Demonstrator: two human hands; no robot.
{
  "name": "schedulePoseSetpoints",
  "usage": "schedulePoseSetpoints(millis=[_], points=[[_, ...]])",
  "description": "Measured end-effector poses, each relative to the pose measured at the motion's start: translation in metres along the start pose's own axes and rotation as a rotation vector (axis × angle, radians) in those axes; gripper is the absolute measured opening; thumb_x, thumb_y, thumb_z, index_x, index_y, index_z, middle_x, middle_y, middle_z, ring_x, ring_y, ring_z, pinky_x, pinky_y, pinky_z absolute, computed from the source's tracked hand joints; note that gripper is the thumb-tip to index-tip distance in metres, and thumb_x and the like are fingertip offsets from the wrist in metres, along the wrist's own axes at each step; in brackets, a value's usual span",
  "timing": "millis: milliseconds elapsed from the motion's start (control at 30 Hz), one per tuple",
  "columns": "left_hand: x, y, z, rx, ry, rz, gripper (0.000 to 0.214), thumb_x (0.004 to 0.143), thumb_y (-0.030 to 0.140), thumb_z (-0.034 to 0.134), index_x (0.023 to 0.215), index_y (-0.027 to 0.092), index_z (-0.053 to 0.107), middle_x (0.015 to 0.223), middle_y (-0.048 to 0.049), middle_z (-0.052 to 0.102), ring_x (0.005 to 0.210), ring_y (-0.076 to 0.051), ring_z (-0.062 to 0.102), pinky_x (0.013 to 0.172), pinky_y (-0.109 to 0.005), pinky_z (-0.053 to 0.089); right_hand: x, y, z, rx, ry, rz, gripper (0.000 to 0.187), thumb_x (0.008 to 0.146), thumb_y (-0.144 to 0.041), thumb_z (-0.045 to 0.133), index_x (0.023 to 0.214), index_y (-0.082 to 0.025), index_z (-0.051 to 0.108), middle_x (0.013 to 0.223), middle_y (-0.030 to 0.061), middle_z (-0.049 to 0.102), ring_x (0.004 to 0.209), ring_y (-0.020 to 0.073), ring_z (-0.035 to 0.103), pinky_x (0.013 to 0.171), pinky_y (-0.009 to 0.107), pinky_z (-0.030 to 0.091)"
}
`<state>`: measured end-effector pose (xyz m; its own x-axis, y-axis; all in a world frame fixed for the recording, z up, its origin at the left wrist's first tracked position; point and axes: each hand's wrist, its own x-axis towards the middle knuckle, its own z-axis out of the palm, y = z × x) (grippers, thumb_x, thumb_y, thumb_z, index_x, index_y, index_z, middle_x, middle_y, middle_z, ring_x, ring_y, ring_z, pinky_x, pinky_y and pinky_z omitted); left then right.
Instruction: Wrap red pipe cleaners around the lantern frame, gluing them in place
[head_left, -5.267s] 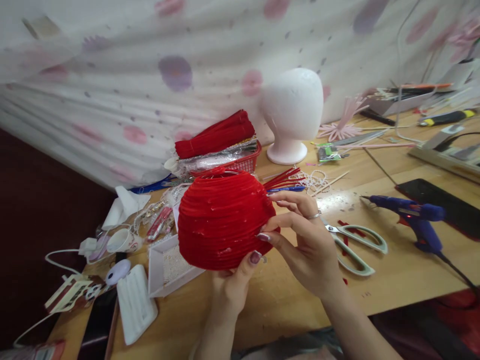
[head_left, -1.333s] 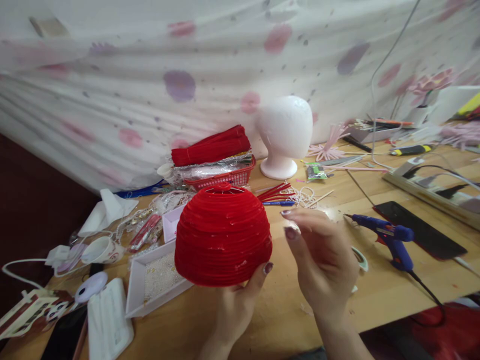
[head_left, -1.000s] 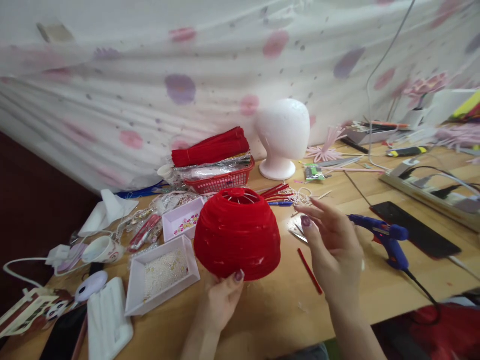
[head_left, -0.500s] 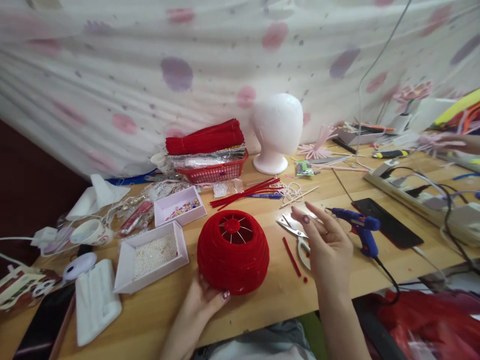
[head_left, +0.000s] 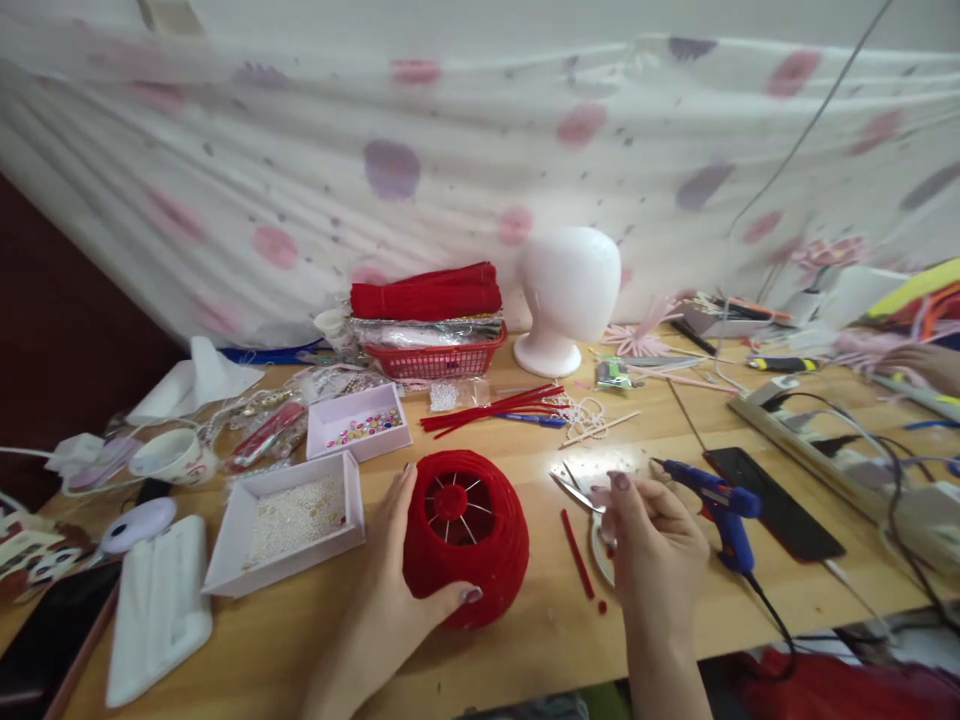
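Observation:
A round red fuzzy globe (head_left: 504, 565) stands on the wooden table, tilted so its top opening shows thin spokes meeting at a red hub. My left hand (head_left: 390, 590) grips its left side, fingers behind and thumb across the front. To the right, my right hand (head_left: 652, 525) is raised above a pair of scissors (head_left: 576, 492), partly hiding them. Its thumb and fingers are pinched together, and whatever lies between them, if anything, does not show. A short red chenille stem (head_left: 577, 553) and a small red bit (head_left: 602, 607) lie between the globe and that hand.
A blue glue gun (head_left: 720, 505) with its cord lies beside a dark phone (head_left: 776, 505) and a power strip (head_left: 825, 450). Bead boxes (head_left: 217, 565) stand left. Behind are red stems (head_left: 495, 408), a red basket (head_left: 435, 360) and a white foam head (head_left: 571, 290). Another person's hand (head_left: 926, 365) shows far right.
My left hand has shifted from beneath the globe up along its left side, and the globe sits slightly lower left in view. My right hand's fingers have gone from spread to pinched.

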<state>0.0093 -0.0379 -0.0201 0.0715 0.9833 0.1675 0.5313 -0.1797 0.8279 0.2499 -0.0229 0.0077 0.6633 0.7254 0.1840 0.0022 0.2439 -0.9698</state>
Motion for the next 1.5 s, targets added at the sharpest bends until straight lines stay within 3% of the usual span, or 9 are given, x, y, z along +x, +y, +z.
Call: schedulePoseSetpoints(millis=[133,233,400,500,633,967,1167,1333,1500], points=[[0.01,-0.005,0.003,0.022,-0.063,0.041,0.1,0.074,0.028,0.076,0.155,0.039,0.019,0.162,-0.0071,0.033,0.149,-0.034,0.032,0.12,-0.063,0.028,0.011,-0.012,-0.009,-0.147,-0.016,-0.108,0.063,0.098,-0.059,0.049,0.048,-0.02,0.043,0.034,-0.0092,0.034,0.032,0.0055,0.035,0.061,0.026,0.051],[0.015,-0.009,-0.012,0.044,-0.205,0.05,0.102,0.078,0.025,0.074,0.157,0.042,0.011,0.165,-0.006,0.028,0.151,-0.033,0.029,0.12,-0.063,0.029,0.035,-0.013,0.004,-0.342,-0.188,-0.199,0.066,0.1,-0.059,0.043,0.047,-0.02,0.044,0.041,-0.0056,0.043,0.042,0.0084,0.046,0.074,0.032,0.054],[0.011,-0.018,-0.02,0.083,-0.207,0.142,0.127,0.064,0.016,0.085,0.158,0.041,0.004,0.168,-0.0098,0.02,0.151,-0.039,0.025,0.118,-0.064,0.032,0.088,0.016,0.058,-0.756,-0.596,-0.347,0.031,0.097,-0.045,0.06,0.094,-0.015,0.066,0.087,0.0012,0.068,0.078,0.0144,0.065,0.076,0.034,0.056],[0.005,-0.029,-0.01,0.082,-0.153,0.159,0.135,0.058,0.009,0.087,0.158,0.038,0.001,0.166,-0.0156,0.021,0.149,-0.042,0.028,0.116,-0.067,0.034,0.112,0.04,0.092,-0.967,-0.8,-0.421,0.029,0.097,-0.039,0.06,0.116,-0.016,0.063,0.114,0.0069,0.066,0.096,0.0187,0.066,0.084,0.039,0.057],[0.002,-0.042,-0.002,0.081,-0.173,0.199,0.131,0.065,0.006,0.082,0.159,0.037,-0.006,0.166,-0.0182,0.018,0.149,-0.043,0.027,0.115,-0.068,0.034,0.127,0.063,0.121,-1.196,-0.988,-0.499,0.033,0.096,-0.037,0.062,0.122,-0.017,0.061,0.123,0.0089,0.063,0.106,0.0219,0.064,0.091,0.044,0.056],[0.003,-0.045,-0.009,-0.011,-0.227,0.131,0.133,0.061,0.001,0.081,0.159,0.035,-0.003,0.166,-0.0157,0.021,0.15,-0.04,0.027,0.117,-0.063,0.034,0.14,0.065,0.124,-1.365,-1.062,-0.61,0.031,0.097,-0.036,0.061,0.122,-0.017,0.061,0.123,0.0088,0.063,0.106,0.0216,0.064,0.091,0.044,0.056],[0.017,-0.053,-0.033,0.133,-0.11,0.255,0.084,0.092,0.017,0.061,0.159,0.032,0.013,0.159,-0.0133,0.039,0.143,-0.031,0.044,0.111,-0.05,0.048,0.143,0.054,0.114,-1.296,-0.997,-0.656,0.032,0.097,-0.037,0.061,0.122,-0.017,0.061,0.121,0.0087,0.064,0.104,0.0212,0.065,0.089,0.043,0.057],[0.038,-0.023,-0.06,0.262,-0.108,0.522,0.053,0.096,0.016,0.053,0.146,0.033,0.044,0.139,-0.0039,0.063,0.127,-0.018,0.062,0.105,-0.027,0.053,0.146,0.052,0.12,-1.2,-1.024,-0.694,0.029,0.097,-0.036,0.061,0.12,-0.017,0.062,0.12,0.0082,0.065,0.103,0.0203,0.065,0.089,0.042,0.057],[0.057,0.013,-0.084,0.365,-0.002,0.589,0.036,0.095,0.018,0.053,0.128,0.03,0.059,0.125,-0.0011,0.07,0.113,-0.015,0.069,0.097,-0.023,0.057,0.148,0.062,0.131,-1.11,-1.088,-0.717,0.03,0.097,-0.036,0.061,0.12,-0.017,0.062,0.12,0.0082,0.065,0.1,0.0196,0.066,0.087,0.041,0.058]])
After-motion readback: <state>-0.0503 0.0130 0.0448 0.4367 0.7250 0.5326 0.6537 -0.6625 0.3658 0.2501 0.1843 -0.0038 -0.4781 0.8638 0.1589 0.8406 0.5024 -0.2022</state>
